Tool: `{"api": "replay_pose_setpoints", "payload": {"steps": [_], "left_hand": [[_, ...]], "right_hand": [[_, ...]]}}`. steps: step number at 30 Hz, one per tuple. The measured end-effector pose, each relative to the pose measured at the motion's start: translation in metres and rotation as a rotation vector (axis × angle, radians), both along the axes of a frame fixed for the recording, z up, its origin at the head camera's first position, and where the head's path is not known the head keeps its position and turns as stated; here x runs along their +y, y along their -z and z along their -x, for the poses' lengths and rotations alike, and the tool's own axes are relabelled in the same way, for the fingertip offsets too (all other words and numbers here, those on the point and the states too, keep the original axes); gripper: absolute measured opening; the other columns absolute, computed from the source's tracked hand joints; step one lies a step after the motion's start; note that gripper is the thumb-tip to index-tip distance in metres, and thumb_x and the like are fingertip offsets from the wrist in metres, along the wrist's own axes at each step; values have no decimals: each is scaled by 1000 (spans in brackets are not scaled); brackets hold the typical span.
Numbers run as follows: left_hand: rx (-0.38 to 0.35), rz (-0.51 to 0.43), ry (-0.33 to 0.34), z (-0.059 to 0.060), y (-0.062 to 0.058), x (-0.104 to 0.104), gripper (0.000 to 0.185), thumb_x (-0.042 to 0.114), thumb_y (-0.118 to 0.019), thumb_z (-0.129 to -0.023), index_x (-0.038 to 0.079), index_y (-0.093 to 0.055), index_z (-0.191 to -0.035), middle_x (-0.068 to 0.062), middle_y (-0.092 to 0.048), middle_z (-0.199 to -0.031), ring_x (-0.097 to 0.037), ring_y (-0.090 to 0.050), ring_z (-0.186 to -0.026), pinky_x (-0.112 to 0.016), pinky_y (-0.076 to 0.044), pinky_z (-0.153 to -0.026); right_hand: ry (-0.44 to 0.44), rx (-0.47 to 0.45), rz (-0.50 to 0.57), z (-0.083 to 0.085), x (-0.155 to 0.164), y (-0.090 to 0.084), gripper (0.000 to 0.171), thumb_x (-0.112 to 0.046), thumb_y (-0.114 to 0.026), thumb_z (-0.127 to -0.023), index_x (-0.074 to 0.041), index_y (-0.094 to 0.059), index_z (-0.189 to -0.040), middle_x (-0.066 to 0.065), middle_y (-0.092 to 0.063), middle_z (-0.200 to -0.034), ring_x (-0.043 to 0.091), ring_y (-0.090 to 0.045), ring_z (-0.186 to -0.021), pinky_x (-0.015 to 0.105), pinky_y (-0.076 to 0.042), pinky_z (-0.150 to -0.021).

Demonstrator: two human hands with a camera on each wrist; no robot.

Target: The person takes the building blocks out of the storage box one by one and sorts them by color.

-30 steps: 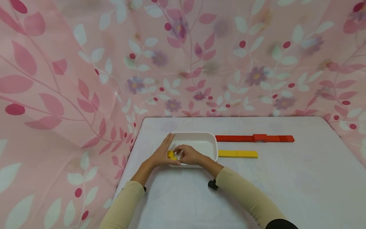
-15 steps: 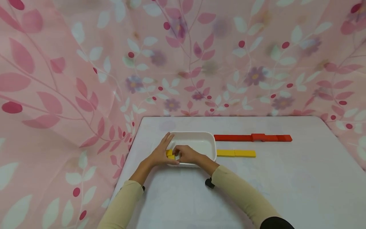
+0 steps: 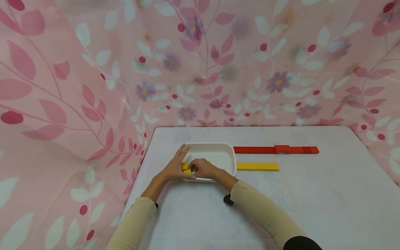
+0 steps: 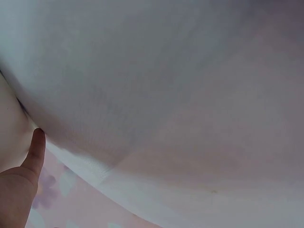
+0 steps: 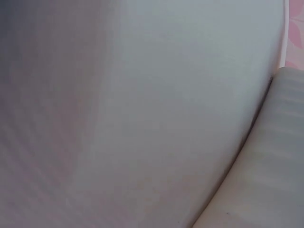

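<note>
In the head view, the white tray [image 3: 218, 145] has my left hand [image 3: 173, 170] spread around its left end. The long fingers reach the far rim and the thumb lies along the front rim. The left wrist view shows a straight finger [image 4: 37, 149] against the tray's outer wall. Inside the tray, my right hand [image 3: 204, 169] has its fingers curled, pinching at a yellow block [image 3: 187, 171] beside the left hand. Another yellow block [image 3: 184, 166] lies just behind it. A small bit of yellow shows behind the right knuckles; the rest is hidden. The right wrist view shows no fingers.
Right of the tray, a row of red blocks [image 3: 256, 150] runs along the white table [image 3: 312, 201], with one raised bridge-like piece [image 3: 282, 149]. A shorter row of yellow blocks [image 3: 257, 166] lies in front of it. A pink floral cloth [image 3: 218, 69] hangs behind the table.
The yellow block at the right fingertips has turned slightly. A small bit of yellow now shows behind the right hand. Both hands stay nearly in place; the head view has shifted slightly.
</note>
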State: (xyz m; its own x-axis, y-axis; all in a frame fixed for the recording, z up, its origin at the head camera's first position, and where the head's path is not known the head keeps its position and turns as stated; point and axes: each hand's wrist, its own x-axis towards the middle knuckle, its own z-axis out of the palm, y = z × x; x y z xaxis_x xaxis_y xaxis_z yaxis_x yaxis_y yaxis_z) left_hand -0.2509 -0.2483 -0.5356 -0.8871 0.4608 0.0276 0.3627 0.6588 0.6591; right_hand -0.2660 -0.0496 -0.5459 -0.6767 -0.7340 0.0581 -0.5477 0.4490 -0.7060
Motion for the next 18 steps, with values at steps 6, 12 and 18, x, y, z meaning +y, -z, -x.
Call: {"api": "replay_pose_setpoints", "payload": {"steps": [6, 12, 18], "left_hand": [[7, -7, -7, 0, 2, 0, 132, 60, -89, -59, 24, -13, -160, -2, 3, -168, -34, -12, -153, -65, -28, -115], [-3, -15, -4, -1, 2, 0, 129, 63, -86, -60, 28, -12, -160, -1, 3, -168, -34, -13, -153, -67, -27, -114], [-20, 7, -17, 0, -1, 0, 128, 63, -86, -61, 31, -11, -160, 1, 3, -168, -33, -13, -153, -65, -26, -115]], "right_hand": [[29, -19, 60, -3, 5, -4, 22, -5, -77, -78, 0, -71, -99, 8, -72, -90, 6, -60, -71, 17, -52, -66], [23, 17, 112, -5, 13, -9, 32, -13, -77, -84, -3, -69, -113, 7, -69, -100, 11, -60, -79, 19, -53, -72], [81, 15, 159, -5, 26, -15, 33, -14, -77, -86, -6, -67, -117, 6, -65, -103, 11, -60, -82, 19, -54, -75]]}}
